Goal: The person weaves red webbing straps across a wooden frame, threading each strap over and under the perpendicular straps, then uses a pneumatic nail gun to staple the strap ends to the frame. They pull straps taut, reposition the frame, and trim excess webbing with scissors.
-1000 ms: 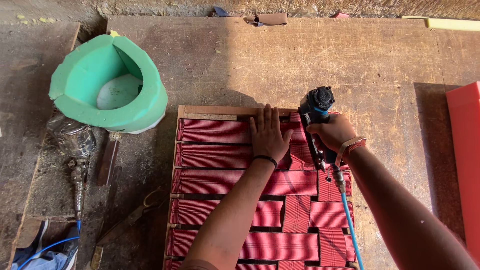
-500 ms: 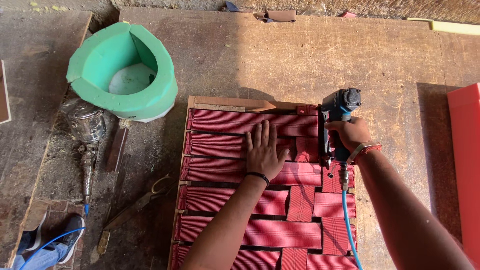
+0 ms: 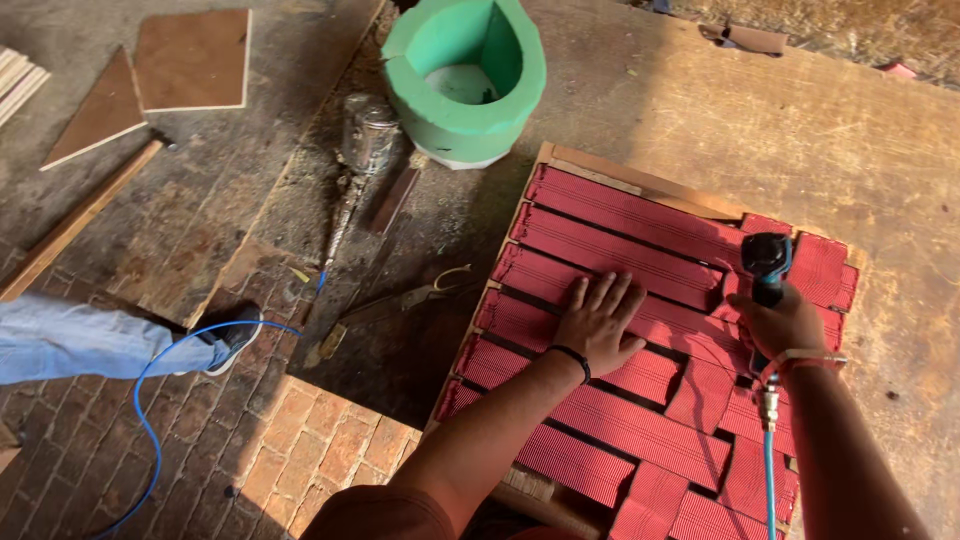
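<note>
A wooden frame (image 3: pixel 640 182) lies on the workbench, covered with woven red ribbed straps (image 3: pixel 620 235). My left hand (image 3: pixel 598 322) presses flat on a strap near the middle, fingers spread, a black band at the wrist. My right hand (image 3: pixel 782 326) grips a black and blue air stapler (image 3: pixel 766 264), its nose down on the straps near the frame's right side. A blue hose (image 3: pixel 770 490) runs from the tool back along my forearm.
A green foam tub shape (image 3: pixel 466 75) stands at the bench's far left. A metal spray gun (image 3: pixel 362 145) and scissors (image 3: pixel 420 297) lie beside it. A person's leg in jeans and a shoe (image 3: pixel 110 342) stands on the brick floor at left, among board offcuts (image 3: pixel 192 58).
The view has swung to the left, showing the brick floor and a person's leg. My left hand has slid a little lower on the straps; the stapler stays at the frame's right side.
</note>
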